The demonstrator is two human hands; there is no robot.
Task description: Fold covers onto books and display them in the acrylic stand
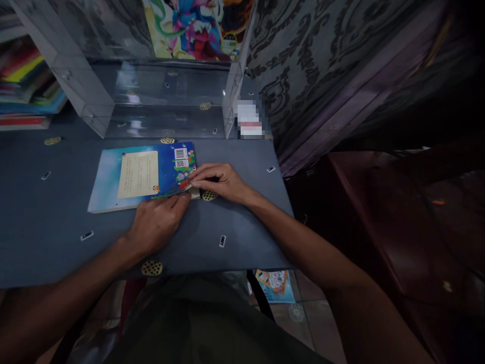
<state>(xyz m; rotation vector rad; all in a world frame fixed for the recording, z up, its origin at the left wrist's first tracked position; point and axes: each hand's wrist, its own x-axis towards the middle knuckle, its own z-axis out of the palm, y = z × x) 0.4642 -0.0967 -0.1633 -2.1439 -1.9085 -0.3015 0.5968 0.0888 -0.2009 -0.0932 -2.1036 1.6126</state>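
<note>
A blue book (170,174) lies on the grey table cover, its back face up with a cream text panel and a barcode. My right hand (217,181) pinches the book's lower right corner between thumb and fingers, and the cover edge there is slightly lifted. Just below, my left hand (161,220) rests against the book's near edge, fingers curled together, fingertips at the same corner. Whether its fingertips grip the pages is hard to make out.
Behind the book stands a clear acrylic rack (166,121) with a colourful picture book (197,30). Stacked books (26,86) are at the far left. A blurred-out item (249,119) sits right of the rack. A bright booklet (276,285) lies below the table edge.
</note>
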